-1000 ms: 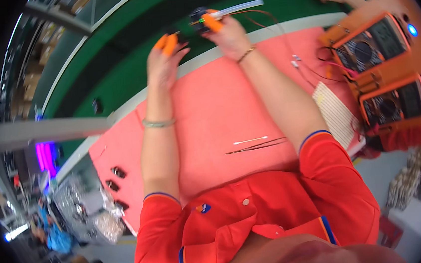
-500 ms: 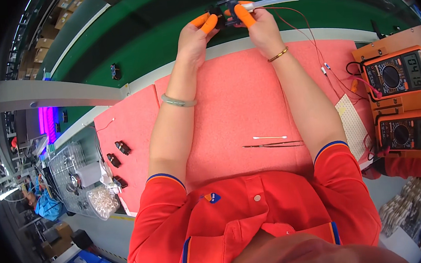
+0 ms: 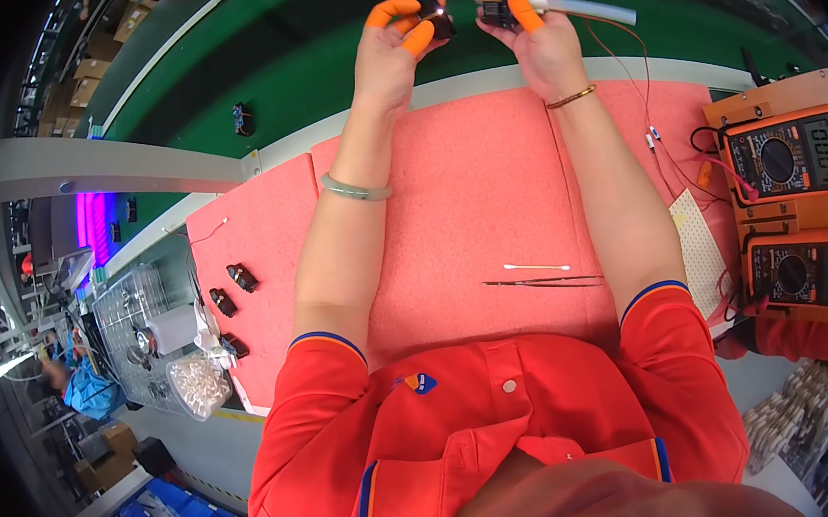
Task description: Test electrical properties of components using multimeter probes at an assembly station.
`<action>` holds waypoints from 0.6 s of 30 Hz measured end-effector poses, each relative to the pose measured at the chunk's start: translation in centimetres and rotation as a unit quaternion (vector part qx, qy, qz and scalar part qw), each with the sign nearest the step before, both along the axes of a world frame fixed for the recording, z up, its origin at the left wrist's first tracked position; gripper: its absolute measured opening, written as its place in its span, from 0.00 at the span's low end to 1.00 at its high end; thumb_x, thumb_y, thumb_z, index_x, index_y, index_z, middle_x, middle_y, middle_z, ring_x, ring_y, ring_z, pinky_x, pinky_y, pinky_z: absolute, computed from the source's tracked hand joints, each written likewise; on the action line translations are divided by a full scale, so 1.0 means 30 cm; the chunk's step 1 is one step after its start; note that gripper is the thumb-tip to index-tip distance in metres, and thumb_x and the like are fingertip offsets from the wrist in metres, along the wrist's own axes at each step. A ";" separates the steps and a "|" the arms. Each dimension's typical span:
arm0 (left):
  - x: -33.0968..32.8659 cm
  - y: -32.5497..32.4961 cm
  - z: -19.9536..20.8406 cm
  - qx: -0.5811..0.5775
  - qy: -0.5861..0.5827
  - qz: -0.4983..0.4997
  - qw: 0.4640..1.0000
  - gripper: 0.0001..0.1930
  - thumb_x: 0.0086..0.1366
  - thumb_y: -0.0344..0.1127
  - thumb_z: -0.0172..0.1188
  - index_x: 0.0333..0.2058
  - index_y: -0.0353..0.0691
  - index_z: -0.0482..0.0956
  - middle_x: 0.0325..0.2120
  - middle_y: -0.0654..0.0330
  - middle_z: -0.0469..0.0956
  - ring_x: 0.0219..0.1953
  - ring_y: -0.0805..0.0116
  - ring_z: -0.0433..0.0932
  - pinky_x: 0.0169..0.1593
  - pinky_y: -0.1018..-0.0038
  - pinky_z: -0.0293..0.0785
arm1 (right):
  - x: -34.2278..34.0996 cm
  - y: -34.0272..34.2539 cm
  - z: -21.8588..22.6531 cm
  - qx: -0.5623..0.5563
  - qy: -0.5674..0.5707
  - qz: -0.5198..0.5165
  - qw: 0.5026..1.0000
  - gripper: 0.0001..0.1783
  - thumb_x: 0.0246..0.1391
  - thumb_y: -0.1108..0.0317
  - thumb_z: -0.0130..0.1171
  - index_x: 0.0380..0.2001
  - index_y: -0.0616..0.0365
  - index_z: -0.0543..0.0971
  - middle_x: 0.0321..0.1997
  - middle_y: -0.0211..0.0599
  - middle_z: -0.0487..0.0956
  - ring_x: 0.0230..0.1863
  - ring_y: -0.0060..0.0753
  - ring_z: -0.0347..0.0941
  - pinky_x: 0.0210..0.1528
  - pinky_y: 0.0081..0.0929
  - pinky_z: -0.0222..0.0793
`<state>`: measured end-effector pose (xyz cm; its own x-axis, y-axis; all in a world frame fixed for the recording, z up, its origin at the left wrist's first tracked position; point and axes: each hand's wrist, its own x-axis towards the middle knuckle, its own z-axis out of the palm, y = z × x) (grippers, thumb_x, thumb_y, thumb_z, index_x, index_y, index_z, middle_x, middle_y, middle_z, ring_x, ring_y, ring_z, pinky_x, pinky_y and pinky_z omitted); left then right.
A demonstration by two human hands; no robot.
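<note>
Over the green belt, my left hand (image 3: pixel 389 59) pinches a small black module (image 3: pixel 437 22) that has a bright spot of light on it. Orange finger cots cover several fingertips. Apart from it, to the right, my right hand (image 3: pixel 545 45) grips a black block-shaped connector fixture (image 3: pixel 498 0), with metal pins on its left side. A translucent tube (image 3: pixel 599 10) sticks out of that fixture to the right. Thin dark red wires (image 3: pixel 646 71) run from it down toward the orange multimeters. The far side of each held part is partly hidden by fingers.
A pink mat (image 3: pixel 472 184) covers the bench, bearing a cotton swab (image 3: pixel 536 266) and tweezers (image 3: pixel 542 283). Several black modules (image 3: pixel 242 277) lie at its left, beside a tub of white pieces (image 3: pixel 199 386). Two multimeters (image 3: pixel 787 155) stand at right. Another module (image 3: pixel 242 119) rests on the green belt (image 3: pixel 309 71).
My hands have moved apart: the black module in my left is now separate from the fixture in my right, which shifted right. A light shows on the module, and the upper multimeter's reading changed.
</note>
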<state>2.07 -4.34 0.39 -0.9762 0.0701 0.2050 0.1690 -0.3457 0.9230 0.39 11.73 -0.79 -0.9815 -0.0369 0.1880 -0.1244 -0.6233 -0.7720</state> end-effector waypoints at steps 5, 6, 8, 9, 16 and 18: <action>0.037 0.017 0.058 0.072 0.024 -0.091 0.993 0.20 0.56 0.22 0.44 0.48 0.36 0.55 0.41 0.46 0.67 0.41 0.62 0.70 0.44 0.72 0.70 | -0.022 0.029 -0.029 -0.040 -0.066 -0.003 0.997 0.14 0.53 0.68 0.44 0.42 0.63 0.63 0.39 0.40 0.69 0.41 0.37 0.67 0.47 0.38 0.65; 0.040 0.017 0.060 0.119 0.007 -0.117 0.986 0.19 0.57 0.22 0.44 0.48 0.36 0.56 0.42 0.46 0.66 0.41 0.61 0.70 0.44 0.72 0.71 | -0.024 0.032 -0.032 -0.060 -0.075 0.002 0.995 0.14 0.53 0.69 0.44 0.42 0.63 0.63 0.40 0.41 0.68 0.41 0.38 0.67 0.47 0.39 0.65; 0.044 0.021 0.060 0.212 -0.028 -0.167 0.963 0.17 0.58 0.23 0.42 0.47 0.35 0.57 0.42 0.45 0.66 0.42 0.59 0.70 0.44 0.73 0.71 | -0.029 0.036 -0.040 -0.098 -0.095 0.013 0.991 0.14 0.53 0.69 0.44 0.42 0.64 0.62 0.41 0.43 0.67 0.42 0.40 0.66 0.48 0.40 0.64; 0.043 0.024 0.057 0.211 -0.029 -0.166 0.963 0.17 0.58 0.23 0.42 0.47 0.35 0.57 0.42 0.45 0.66 0.42 0.59 0.70 0.44 0.73 0.71 | -0.032 0.039 -0.044 -0.099 -0.096 0.013 0.990 0.14 0.53 0.69 0.44 0.42 0.64 0.62 0.41 0.43 0.67 0.42 0.40 0.66 0.48 0.40 0.64; 0.005 0.024 0.006 0.291 -0.115 -0.130 0.941 0.17 0.58 0.28 0.45 0.47 0.33 0.58 0.41 0.47 0.66 0.41 0.60 0.70 0.42 0.73 0.72 | -0.045 0.030 -0.055 -0.124 -0.104 0.002 0.987 0.13 0.52 0.72 0.44 0.41 0.65 0.62 0.41 0.45 0.66 0.43 0.43 0.65 0.50 0.42 0.62; -0.026 0.040 -0.003 0.133 -0.107 -0.077 0.982 0.17 0.57 0.31 0.48 0.46 0.34 0.62 0.39 0.49 0.68 0.41 0.62 0.70 0.42 0.74 0.71 | -0.046 0.031 -0.052 -0.127 -0.100 0.000 0.987 0.13 0.52 0.72 0.44 0.41 0.65 0.62 0.41 0.45 0.66 0.42 0.43 0.65 0.50 0.42 0.62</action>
<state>1.30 -3.16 0.29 -0.9811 0.1915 0.0277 -0.0916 -0.5858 0.8053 -1.01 12.65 -2.36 -0.9999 -0.0135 -0.0055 0.0141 -0.8001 -0.5997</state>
